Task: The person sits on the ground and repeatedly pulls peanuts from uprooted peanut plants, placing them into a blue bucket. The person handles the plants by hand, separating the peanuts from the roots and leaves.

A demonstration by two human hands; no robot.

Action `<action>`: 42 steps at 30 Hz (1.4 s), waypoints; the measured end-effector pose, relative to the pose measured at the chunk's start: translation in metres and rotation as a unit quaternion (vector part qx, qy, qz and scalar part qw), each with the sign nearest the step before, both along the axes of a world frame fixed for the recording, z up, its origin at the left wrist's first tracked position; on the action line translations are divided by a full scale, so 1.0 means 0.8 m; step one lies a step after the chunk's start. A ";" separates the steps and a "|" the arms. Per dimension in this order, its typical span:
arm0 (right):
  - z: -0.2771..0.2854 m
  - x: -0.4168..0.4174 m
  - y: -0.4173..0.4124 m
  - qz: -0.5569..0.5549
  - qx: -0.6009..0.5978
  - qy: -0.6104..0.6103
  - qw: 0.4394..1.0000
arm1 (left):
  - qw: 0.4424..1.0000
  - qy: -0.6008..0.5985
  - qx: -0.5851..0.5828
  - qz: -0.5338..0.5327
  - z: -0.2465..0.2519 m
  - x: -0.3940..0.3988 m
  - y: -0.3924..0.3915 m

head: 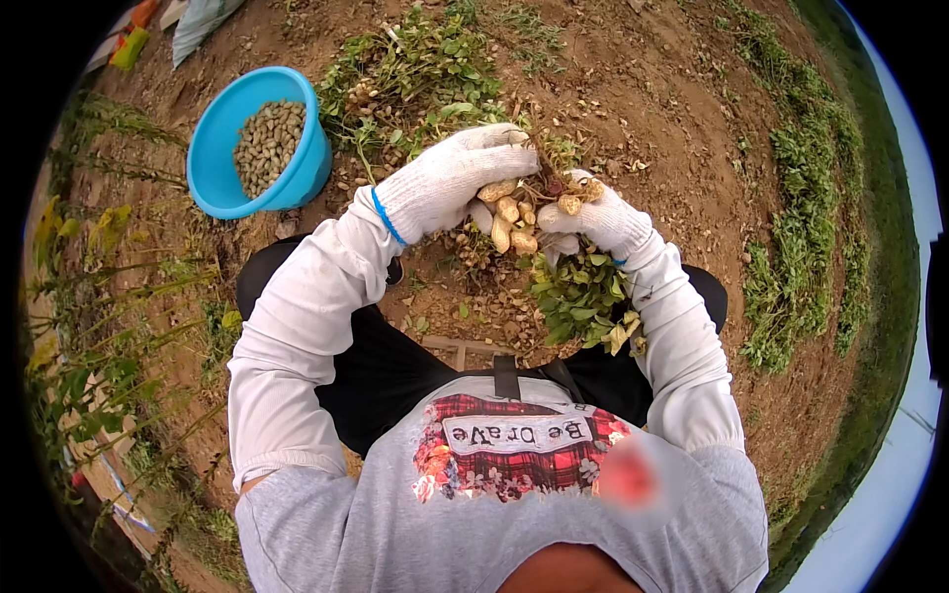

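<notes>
Both hands wear white knit gloves. My right hand (593, 215) is closed around the stems of a peanut plant (582, 296), whose green leaves hang below it towards my lap. My left hand (463, 174) curves over the root end, its fingers and thumb around a cluster of peanut pods (510, 215) between the two hands; whether it grips any pod is hard to tell. Left of my hands, a blue plastic basin (315, 159) stands tilted in view, with many loose peanuts in their shells (268, 144) inside.
A heap of uprooted peanut plants (415, 67) lies on the soil beyond my left hand. Rows of green plants (808, 193) run along the right. Tall weeds (126, 296) stand at the left. A pale woven sack (200, 26) lies at the top left.
</notes>
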State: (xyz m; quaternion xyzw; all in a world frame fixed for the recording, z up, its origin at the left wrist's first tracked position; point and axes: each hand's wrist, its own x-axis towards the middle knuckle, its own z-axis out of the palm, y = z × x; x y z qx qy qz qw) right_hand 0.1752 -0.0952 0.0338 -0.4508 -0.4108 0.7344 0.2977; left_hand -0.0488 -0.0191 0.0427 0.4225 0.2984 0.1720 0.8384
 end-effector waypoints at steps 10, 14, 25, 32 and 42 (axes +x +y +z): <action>-0.015 -0.006 -0.003 0.008 -0.016 -0.011 1.000 | 0.861 0.215 0.438 -0.146 0.020 -0.024 0.027; -0.008 0.029 -0.013 -0.053 -0.022 0.003 0.998 | 0.926 0.194 0.316 -0.075 0.033 -0.074 0.066; 0.029 0.011 0.000 -0.059 -0.039 0.004 0.997 | 0.996 -0.016 0.074 -0.039 -0.028 -0.004 0.007; 0.008 0.014 -0.001 0.033 -0.060 -0.006 0.998 | 0.944 0.127 0.148 -0.266 -0.001 -0.013 0.020; 0.001 0.005 -0.001 0.075 -0.087 -0.023 0.993 | 0.861 0.185 0.356 -0.314 0.021 -0.034 0.018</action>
